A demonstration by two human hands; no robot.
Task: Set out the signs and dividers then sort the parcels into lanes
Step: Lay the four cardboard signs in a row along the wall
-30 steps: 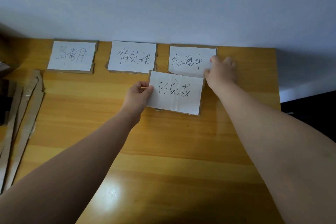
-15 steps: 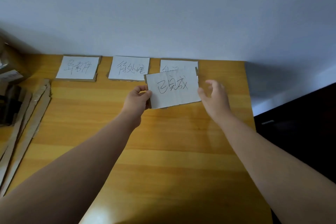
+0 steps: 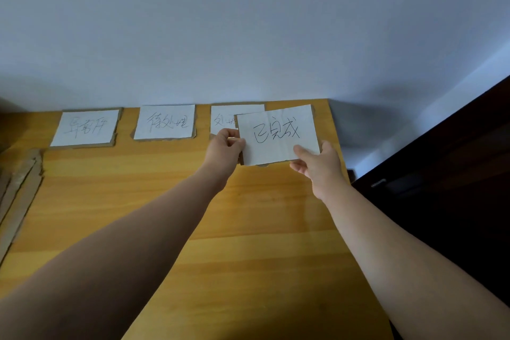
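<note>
While both bare forearms reach forward over the wooden bench [image 3: 248,229], a bundle of long cardboard divider strips [image 3: 19,190] lies flat along its left edge, well apart from either arm. Off the bench's right side stands a dark cabinet [image 3: 441,188]. Farther out, the left hand [image 3: 226,150] pinches the left edge of a paper-faced cardboard sign [image 3: 278,135], with the thumb on top and the fingers curled under it. The right hand [image 3: 320,164] grips the sign's lower right corner, its thumb laid on the white face. This held sign bears dark handwritten characters and sits slightly tilted over the bench's far right corner; whether it touches the surface cannot be told. Its left part covers much of the third sign [image 3: 223,119] behind it. Left of that, the second sign [image 3: 165,122] and the first sign [image 3: 85,128] lie flat in a row along the far edge, against the pale wall [image 3: 248,22].
</note>
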